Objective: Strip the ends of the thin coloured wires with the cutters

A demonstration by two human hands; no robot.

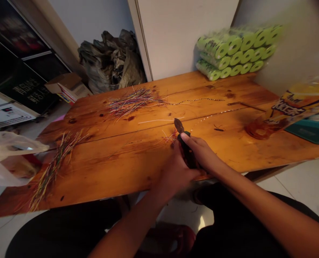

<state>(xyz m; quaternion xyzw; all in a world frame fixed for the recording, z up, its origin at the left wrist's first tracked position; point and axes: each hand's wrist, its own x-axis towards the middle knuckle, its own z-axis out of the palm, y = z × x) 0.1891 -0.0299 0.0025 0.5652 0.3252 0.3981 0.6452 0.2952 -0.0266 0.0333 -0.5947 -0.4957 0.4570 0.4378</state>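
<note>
A pair of pliers with dark handles is in my right hand, its thumb along the upper handle. The dark metal jaws point away from me, right by a thin white wire over the table. My left hand is closed close against the handles, slightly blurred; whatever its fingers grip is hidden. Just beyond my left fingers lies a small heap of short wire ends. A thick bundle of coloured wires rests farther back, and another bundle lies at the left.
On the wooden table run a dark twisted wire and a pale twisted wire. A drink bottle and a teal object are right. Green-wrapped rolls stand behind; a plastic bag is left.
</note>
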